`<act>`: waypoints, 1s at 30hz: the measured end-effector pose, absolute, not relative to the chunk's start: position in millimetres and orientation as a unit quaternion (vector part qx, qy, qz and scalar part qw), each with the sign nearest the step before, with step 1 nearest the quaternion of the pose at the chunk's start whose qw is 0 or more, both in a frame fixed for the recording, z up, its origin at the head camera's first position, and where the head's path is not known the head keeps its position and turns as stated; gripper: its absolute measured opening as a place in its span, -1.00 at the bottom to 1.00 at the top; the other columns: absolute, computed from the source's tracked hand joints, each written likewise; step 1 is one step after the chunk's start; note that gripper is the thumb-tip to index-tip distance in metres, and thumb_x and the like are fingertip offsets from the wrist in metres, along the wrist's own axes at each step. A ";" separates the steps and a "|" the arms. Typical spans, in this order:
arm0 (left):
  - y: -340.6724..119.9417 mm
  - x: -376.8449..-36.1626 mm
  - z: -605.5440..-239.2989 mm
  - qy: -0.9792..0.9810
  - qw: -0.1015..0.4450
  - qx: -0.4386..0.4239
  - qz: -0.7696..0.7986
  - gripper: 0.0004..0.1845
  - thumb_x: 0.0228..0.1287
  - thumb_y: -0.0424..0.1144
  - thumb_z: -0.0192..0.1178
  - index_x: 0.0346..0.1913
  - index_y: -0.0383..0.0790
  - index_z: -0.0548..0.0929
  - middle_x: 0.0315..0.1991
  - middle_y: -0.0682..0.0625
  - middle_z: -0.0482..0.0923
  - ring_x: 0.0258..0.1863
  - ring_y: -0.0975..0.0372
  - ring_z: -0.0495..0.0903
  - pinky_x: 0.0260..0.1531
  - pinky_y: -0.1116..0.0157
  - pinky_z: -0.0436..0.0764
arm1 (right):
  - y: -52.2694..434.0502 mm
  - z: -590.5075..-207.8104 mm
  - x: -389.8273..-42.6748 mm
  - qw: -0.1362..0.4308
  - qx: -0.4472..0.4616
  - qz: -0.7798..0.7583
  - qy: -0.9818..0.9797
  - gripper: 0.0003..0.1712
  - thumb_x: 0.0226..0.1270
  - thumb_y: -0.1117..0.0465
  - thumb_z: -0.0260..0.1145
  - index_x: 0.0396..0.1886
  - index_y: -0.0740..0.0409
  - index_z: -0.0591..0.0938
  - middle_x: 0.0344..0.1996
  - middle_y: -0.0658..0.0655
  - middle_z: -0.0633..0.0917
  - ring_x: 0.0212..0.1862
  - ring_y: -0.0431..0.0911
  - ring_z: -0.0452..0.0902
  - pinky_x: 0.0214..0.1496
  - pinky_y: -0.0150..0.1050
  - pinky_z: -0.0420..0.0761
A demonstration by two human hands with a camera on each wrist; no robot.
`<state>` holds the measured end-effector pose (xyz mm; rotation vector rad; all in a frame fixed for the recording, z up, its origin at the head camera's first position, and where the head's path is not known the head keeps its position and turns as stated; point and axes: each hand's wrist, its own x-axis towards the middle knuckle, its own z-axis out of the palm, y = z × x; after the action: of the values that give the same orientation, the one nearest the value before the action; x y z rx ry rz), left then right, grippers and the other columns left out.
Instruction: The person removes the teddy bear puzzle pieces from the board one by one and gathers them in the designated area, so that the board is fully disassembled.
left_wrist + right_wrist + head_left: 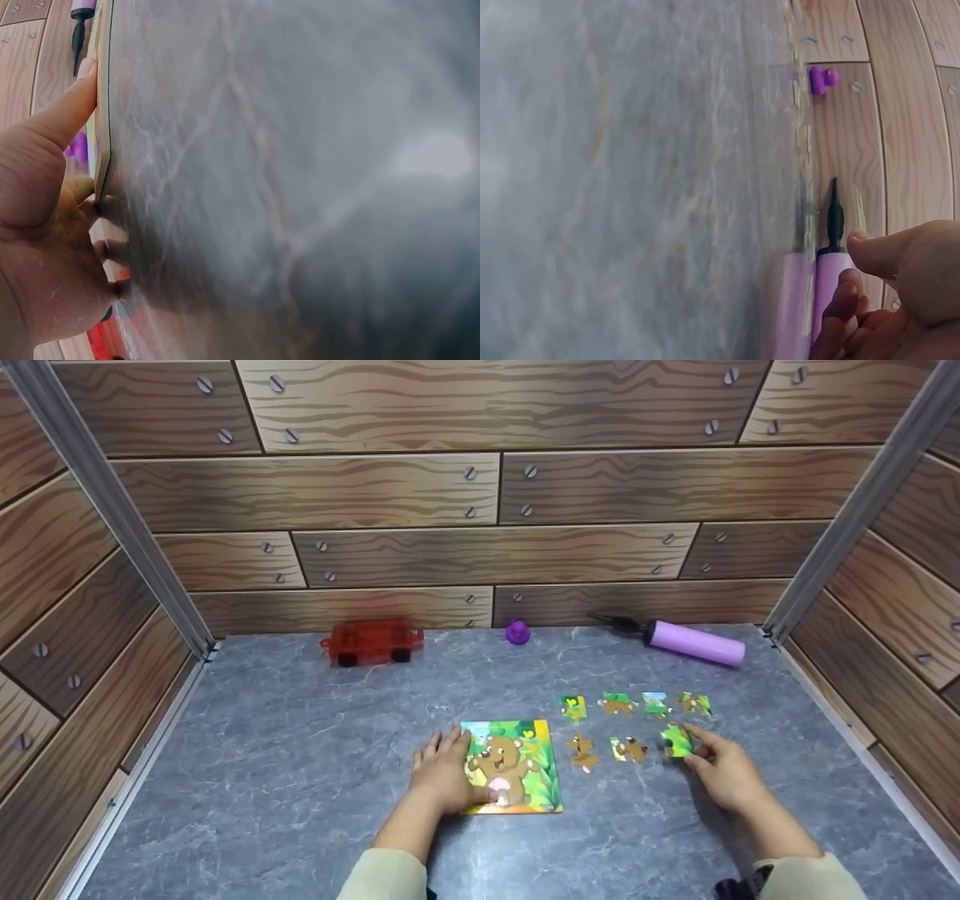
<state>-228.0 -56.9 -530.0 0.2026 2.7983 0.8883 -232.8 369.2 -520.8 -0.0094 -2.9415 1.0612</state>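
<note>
A square bear puzzle board [517, 765] lies on the grey tabletop. My left hand [442, 772] rests at its left side, thumb across the lower part of the picture and fingers spread over the left edge. The left wrist view shows the board edge-on [103, 142] beside the thumb. To the right, my right hand [724, 772] pinches a green puzzle piece [679, 741] between thumb and fingers. In the right wrist view that piece [859, 206] appears as a thin edge above the thumb. Several loose puzzle pieces, among them a brown one [581, 751], lie right of the board.
Along the back stand a red toy wagon [373, 641], a small purple duck-like toy [517, 632] and a purple hand pump [696, 643] with a black nozzle. Wood-patterned walls [480, 487] enclose the tabletop [300, 780] at the back and sides.
</note>
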 end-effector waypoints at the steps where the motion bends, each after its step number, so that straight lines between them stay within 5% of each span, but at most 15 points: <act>1: -57.0 -228.1 -530.3 0.946 0.098 0.068 0.301 0.18 0.04 0.20 0.62 0.64 -0.22 0.28 0.69 -0.17 0.06 0.67 -0.22 -0.10 0.58 -0.30 -0.16 | 370.5 -522.1 -233.4 0.005 -0.004 0.339 -0.941 -0.37 0.50 0.44 0.26 0.51 0.45 0.39 -0.29 0.22 0.58 -0.36 -0.02 0.43 -0.39 -0.21 0.47; 17: -57.9 -226.7 -530.1 0.944 0.096 0.068 0.307 0.18 0.04 0.17 0.63 0.64 -0.24 0.29 0.69 -0.19 0.07 0.66 -0.24 -0.08 0.58 -0.31 -0.17 | 373.1 -528.0 -240.5 -0.053 -0.047 0.335 -0.940 -0.33 0.55 0.36 0.24 0.58 0.37 0.33 -0.44 0.14 0.48 -0.47 -0.05 0.41 -0.46 -0.15 0.48; 26: -58.2 -227.0 -530.1 0.945 0.097 0.073 0.303 0.17 0.06 0.18 0.62 0.64 -0.23 0.28 0.70 -0.18 0.05 0.67 -0.23 -0.10 0.58 -0.31 -0.19 | 370.1 -525.6 -243.7 -0.058 -0.059 0.314 -0.946 -0.33 0.55 0.33 0.24 0.58 0.35 0.34 -0.34 0.20 0.54 -0.33 0.02 0.46 -0.31 -0.10 0.47; 30: -57.8 -226.6 -530.3 0.946 0.097 0.073 0.301 0.17 0.06 0.17 0.61 0.65 -0.22 0.27 0.70 -0.18 0.04 0.67 -0.23 -0.11 0.58 -0.30 -0.20 | 371.2 -525.3 -244.1 -0.059 -0.050 0.307 -0.949 -0.33 0.54 0.33 0.26 0.58 0.35 0.35 -0.12 0.40 0.62 -0.13 0.16 0.53 -0.07 0.10 0.55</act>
<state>-226.6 -57.8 -530.3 0.2174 2.8003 0.8913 -244.1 371.2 -525.3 -0.1628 -3.0974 1.0007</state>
